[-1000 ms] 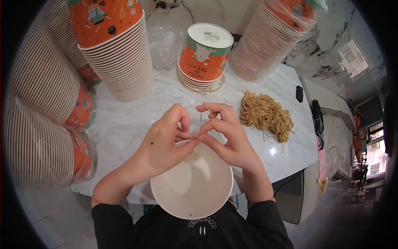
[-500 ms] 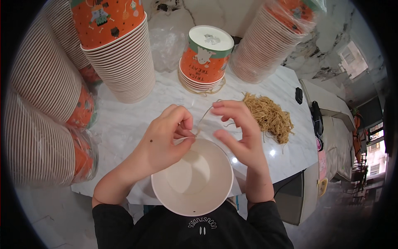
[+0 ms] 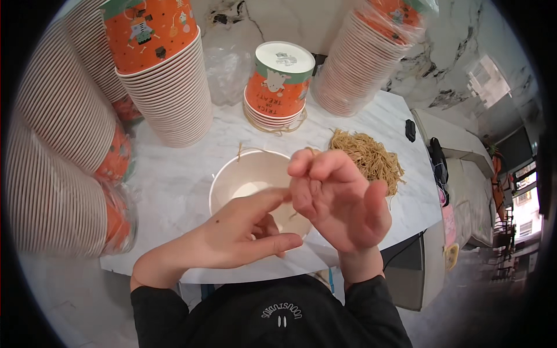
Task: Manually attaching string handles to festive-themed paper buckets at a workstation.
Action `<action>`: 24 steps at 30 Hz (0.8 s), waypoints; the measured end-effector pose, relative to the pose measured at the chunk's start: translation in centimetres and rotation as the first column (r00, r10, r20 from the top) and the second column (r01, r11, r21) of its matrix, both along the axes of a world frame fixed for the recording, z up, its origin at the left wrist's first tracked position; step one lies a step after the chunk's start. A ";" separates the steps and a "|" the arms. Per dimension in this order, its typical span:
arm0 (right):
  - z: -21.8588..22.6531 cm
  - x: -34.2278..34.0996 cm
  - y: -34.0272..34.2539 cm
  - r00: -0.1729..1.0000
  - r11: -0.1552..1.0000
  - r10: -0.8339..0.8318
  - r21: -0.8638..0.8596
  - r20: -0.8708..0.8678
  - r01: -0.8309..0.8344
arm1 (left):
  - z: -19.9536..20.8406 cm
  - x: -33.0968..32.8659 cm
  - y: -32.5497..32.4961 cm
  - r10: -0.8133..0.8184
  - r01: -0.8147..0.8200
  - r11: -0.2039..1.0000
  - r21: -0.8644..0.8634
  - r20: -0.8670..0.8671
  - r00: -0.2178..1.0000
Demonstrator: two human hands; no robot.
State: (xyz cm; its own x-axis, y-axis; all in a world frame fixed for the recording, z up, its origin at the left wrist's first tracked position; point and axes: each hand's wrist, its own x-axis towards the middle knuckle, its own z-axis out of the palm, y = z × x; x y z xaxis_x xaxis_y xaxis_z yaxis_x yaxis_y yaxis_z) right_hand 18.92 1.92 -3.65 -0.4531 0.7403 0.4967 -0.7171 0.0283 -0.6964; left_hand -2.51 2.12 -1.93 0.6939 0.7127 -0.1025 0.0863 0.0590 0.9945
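A white paper bucket (image 3: 229,177) stands on the table in front of me, its mouth facing up. A thin tan cord (image 3: 248,149) lies at its far rim, with one end sticking up. My left hand (image 3: 235,229) is over the near side of the bucket, thumb and fingers apart, nothing visible in it. At the bucket's right side my right hand (image 3: 342,206) is raised with its palm showing, fingers loosely curled and thumb apart. A bit of cord shows behind its fingertips; I see none gripped. Both hands cover much of the bucket's near and right sides.
A heap of tan cords (image 3: 371,159) lies to the right. Farther back are an upside-down orange bucket stack (image 3: 275,95) with cord around its base, a tall bucket stack (image 3: 168,95) and a plastic-wrapped stack (image 3: 360,64). More wrapped stacks (image 3: 64,191) line the left. A small black object (image 3: 410,130) lies far right.
My hands have left the cord at the rim and come nearer to me. The bucket has moved away from me and now stands upright. My right hand has turned its palm up.
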 end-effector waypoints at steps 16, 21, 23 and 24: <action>-2.9 0.0 -5.8 0.906 0.880 -0.377 -0.231 0.191 0.415 | 0.8 -0.4 -1.3 -0.018 0.068 0.940 0.333 -0.150 0.988; -0.4 -1.6 -6.8 0.910 0.916 -0.350 -0.123 0.222 0.382 | -1.3 0.1 -1.0 -0.293 0.293 0.955 0.049 -0.013 0.956; -0.4 -1.4 -6.3 0.906 0.924 -0.354 -0.065 0.231 0.377 | -1.3 -0.1 -1.0 -0.245 0.242 0.968 0.069 0.027 0.969; -0.4 -1.1 -6.0 0.891 0.908 -0.396 -0.051 0.222 0.417 | -0.5 -0.6 -0.8 -0.184 0.194 0.957 0.217 -0.066 0.981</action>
State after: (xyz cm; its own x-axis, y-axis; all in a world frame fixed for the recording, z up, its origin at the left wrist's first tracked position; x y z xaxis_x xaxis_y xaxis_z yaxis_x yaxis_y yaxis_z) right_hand 17.84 -4.09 -4.07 -0.1853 0.9200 0.3453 -0.5008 0.2140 -0.8387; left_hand -3.08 1.32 -2.46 0.8162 0.5776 0.0095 0.1188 -0.1840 0.9757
